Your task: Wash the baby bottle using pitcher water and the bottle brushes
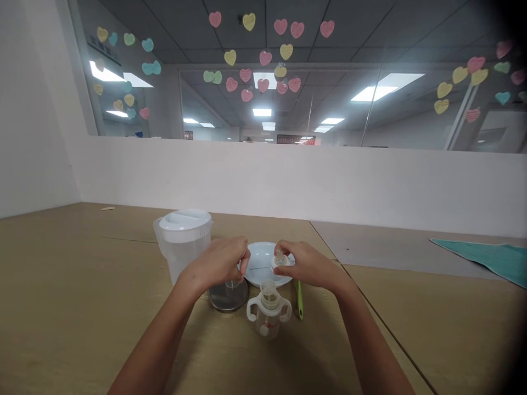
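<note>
The brown tabletop has dark lines where its parts meet, and a gray patch lies by the back edge toward the right. A white jug with a lid stands left of the middle, a round gray plate-like thing sits close to it, and a pale dish is nearer the middle, with a green stick just beside it. A bottle with two handles stands up nearer the front edge, a blue-green cloth lies toward the right edge, and a small flat scrap lies near the back left corner.
</note>
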Motion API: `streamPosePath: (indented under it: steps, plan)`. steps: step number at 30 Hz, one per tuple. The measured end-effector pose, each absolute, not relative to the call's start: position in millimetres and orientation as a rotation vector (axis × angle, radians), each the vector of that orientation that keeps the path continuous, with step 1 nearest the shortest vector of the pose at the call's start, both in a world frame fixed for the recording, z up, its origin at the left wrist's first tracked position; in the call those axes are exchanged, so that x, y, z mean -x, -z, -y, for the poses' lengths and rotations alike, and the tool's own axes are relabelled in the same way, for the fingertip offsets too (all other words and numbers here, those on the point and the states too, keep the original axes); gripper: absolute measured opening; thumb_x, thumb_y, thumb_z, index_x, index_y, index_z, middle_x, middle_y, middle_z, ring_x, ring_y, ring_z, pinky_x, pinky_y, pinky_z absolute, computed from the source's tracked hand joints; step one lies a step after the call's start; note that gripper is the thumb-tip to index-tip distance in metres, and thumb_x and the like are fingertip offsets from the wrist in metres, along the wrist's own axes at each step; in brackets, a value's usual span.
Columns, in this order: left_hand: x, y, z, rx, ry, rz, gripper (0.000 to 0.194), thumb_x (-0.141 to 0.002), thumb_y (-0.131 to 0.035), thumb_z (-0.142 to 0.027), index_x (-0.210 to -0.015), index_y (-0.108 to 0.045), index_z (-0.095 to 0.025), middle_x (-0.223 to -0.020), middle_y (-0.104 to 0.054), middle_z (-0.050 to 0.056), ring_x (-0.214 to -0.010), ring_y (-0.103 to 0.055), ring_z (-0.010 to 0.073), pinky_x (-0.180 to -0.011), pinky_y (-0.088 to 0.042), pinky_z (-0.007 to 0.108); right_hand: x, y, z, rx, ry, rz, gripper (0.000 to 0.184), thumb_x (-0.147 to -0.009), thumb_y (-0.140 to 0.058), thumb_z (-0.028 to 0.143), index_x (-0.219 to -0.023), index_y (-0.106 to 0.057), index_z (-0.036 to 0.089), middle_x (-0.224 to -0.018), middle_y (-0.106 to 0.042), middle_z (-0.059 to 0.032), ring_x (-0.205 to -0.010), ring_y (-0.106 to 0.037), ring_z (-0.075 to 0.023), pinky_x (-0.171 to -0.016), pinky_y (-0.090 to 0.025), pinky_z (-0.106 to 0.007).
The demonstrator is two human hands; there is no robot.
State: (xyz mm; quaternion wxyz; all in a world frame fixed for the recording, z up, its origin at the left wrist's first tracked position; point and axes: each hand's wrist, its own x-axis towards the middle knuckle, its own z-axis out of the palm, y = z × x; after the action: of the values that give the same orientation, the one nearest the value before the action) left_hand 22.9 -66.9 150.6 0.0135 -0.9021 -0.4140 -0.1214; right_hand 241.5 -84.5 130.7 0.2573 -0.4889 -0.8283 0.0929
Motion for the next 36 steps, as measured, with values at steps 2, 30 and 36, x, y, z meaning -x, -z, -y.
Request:
streamPosePath:
  steps: [2,30,36]
  plan:
    - [-22.9,-151.4,68.6,2.793,0.399,1.269,0.01,-0.061,-0.062,-0.013,-0.054,-0.057,-0.019,-0.07,-0.053,-0.003,-0.065,-0.05,0.0113,-0.052,-0.024,0.023,-241.0,-130.9,85.0,1.331,-0.254,2.248,0.015,-0.073,-0.06,0.031,-0.081,-0.053,0.02,-0.079,-0.059,0.0013,-0.069,-0.049,-0.0127,-0.057,-0.03,-0.022]
    - [-23.6,-149.0,58.2,2.876,0.375,1.408,0.01,-0.068,-0.059,-0.021,-0.066,-0.069,-0.021,-0.066,-0.065,0.002,-0.063,-0.057,0.0148,-0.054,-0.031,0.022,-241.4,-125.0,78.7,1.332,-0.167,2.268,0.016,-0.072,-0.063,0.027,-0.084,-0.055,0.019,-0.082,-0.057,-0.0007,-0.072,-0.05,-0.0139,-0.061,-0.033,-0.023]
    - [-33.1,-134.4,54.4,2.855,0.285,1.374,0.02,-0.075,-0.048,-0.02,-0.074,-0.069,-0.021,-0.067,-0.066,0.004,-0.059,-0.057,0.0152,-0.053,-0.031,0.024,-230.8,-115.6,74.5,1.325,-0.05,2.311,0.025,-0.066,-0.071,0.026,-0.085,-0.057,0.018,-0.081,-0.053,0.0,-0.069,-0.047,-0.0123,-0.058,-0.031,-0.023]
